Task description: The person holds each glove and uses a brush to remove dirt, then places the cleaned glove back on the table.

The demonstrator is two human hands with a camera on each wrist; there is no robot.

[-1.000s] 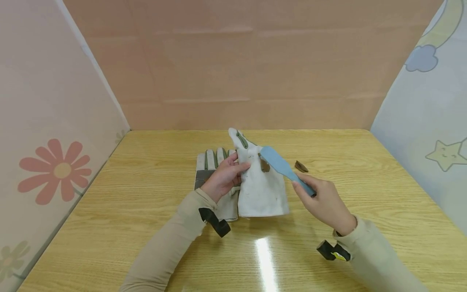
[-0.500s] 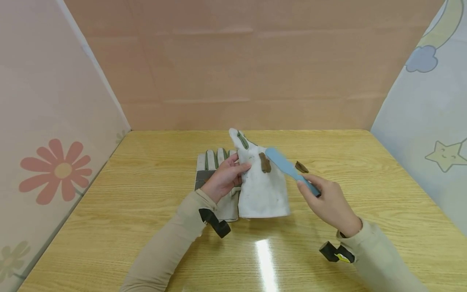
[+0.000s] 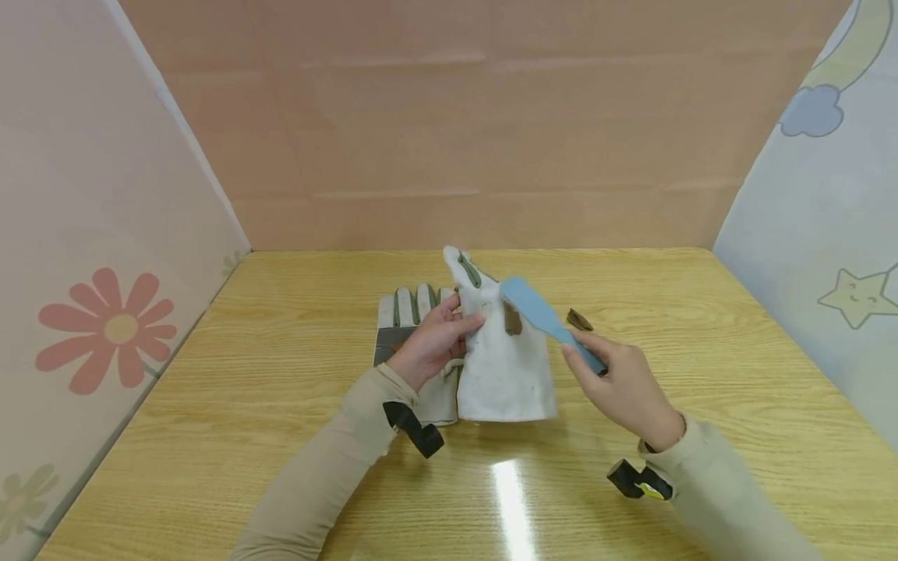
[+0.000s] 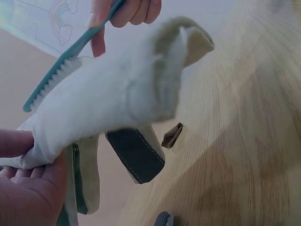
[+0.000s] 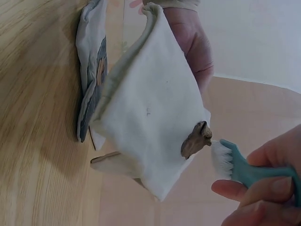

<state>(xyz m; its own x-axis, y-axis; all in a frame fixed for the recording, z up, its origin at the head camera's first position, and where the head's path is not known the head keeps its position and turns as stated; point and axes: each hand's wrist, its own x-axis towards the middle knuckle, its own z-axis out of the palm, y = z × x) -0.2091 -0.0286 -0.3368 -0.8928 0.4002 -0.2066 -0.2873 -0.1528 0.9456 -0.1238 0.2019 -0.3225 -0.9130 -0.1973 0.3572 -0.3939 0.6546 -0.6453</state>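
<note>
My left hand (image 3: 438,343) grips a white work glove (image 3: 505,382) with green trim by its side, thumb on top, and holds it raised over the table. On the white cloth sits a dark brown crumpled flake (image 5: 196,140), like dry leaf or bark. My right hand (image 3: 627,386) pinches the handle of a blue brush (image 3: 536,308). In the right wrist view, its white bristles (image 5: 221,160) are right at the flake's edge. From the head, the brush overlaps the flake's upper part. The left wrist view shows the bristles beside the cloth.
A second glove (image 3: 435,401), grey and white with green between its fingers, lies on the wooden table (image 3: 281,351) behind my left hand. Another brown flake (image 3: 578,319) lies on the table beyond my right hand. Printed panels (image 3: 105,195) stand around the table.
The brush in my right hand drew back to the right, baring the flake, then returned left over its upper part. My left hand and the glove have hardly moved.
</note>
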